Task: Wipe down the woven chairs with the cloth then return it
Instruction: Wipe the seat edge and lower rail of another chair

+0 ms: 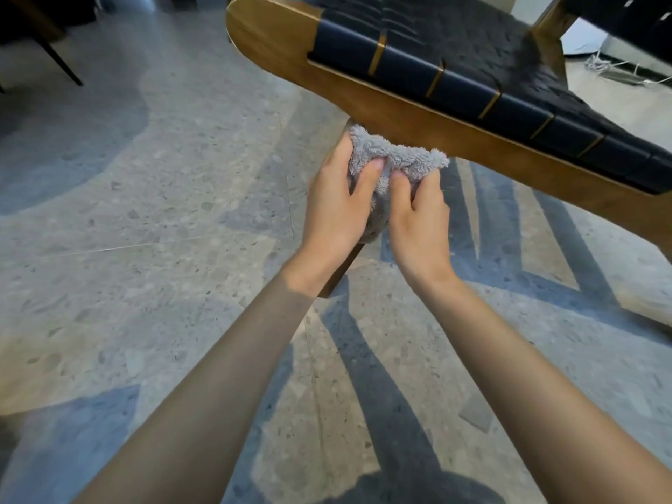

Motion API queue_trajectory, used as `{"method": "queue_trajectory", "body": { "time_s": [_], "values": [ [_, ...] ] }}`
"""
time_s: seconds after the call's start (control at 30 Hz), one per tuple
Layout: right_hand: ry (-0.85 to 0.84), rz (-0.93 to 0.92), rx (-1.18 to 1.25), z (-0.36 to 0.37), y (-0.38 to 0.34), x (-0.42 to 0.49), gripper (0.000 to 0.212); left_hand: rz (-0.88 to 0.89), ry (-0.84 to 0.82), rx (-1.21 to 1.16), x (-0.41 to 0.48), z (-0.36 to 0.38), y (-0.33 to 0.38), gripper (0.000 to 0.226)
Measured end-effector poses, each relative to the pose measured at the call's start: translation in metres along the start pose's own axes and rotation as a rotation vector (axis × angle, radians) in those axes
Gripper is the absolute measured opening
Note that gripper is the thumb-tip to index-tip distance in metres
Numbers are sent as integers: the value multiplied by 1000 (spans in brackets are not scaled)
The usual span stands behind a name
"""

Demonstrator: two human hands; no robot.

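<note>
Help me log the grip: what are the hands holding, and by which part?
Both hold the grey terry cloth, bunched under the woven chair's wooden frame: the left hand grips its left side, the right hand pinches its right edge.

No words, labels, brand marks, numbers or signs can be read anywhere in view. The woven chair [400, 114] at one o'clock, the grey cloth [396, 158] near centre and the speckled floor [145, 249] carry no legible marking.

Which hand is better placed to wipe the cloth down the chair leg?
Probably left: the left hand grips the cloth over the chair leg; the right hand only pinches the cloth's free side.
</note>
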State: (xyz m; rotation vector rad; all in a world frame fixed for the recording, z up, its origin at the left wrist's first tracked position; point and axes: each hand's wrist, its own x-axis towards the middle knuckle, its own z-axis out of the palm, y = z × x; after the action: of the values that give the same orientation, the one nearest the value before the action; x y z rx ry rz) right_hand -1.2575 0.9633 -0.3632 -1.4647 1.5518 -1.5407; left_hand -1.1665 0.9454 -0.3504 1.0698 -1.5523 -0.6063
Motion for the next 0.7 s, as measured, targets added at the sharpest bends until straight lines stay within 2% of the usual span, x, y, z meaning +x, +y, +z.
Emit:
{"method": "queue_trajectory", "body": {
  "time_s": [0.17,0.4,0.47,0.6,0.7],
  "values": [
    [7,-25,36,15,13,-9,7,3,-35,2,-5,-2,-19,43],
    [-132,71,131,41,63,-29,27,-171,-150,-76,-29,-10,-78,49],
    [-180,105,133,49,78,-33,24,-210,-158,-67,-37,-11,-95,48],
    [-337,254,85,63,102,-41,26,-360,-214,-17,-59,-14,-129,49],
    [-459,427,-16,72,114,-43,35,-444,-251,48,-70,-16,-147,52]
  ]
}}
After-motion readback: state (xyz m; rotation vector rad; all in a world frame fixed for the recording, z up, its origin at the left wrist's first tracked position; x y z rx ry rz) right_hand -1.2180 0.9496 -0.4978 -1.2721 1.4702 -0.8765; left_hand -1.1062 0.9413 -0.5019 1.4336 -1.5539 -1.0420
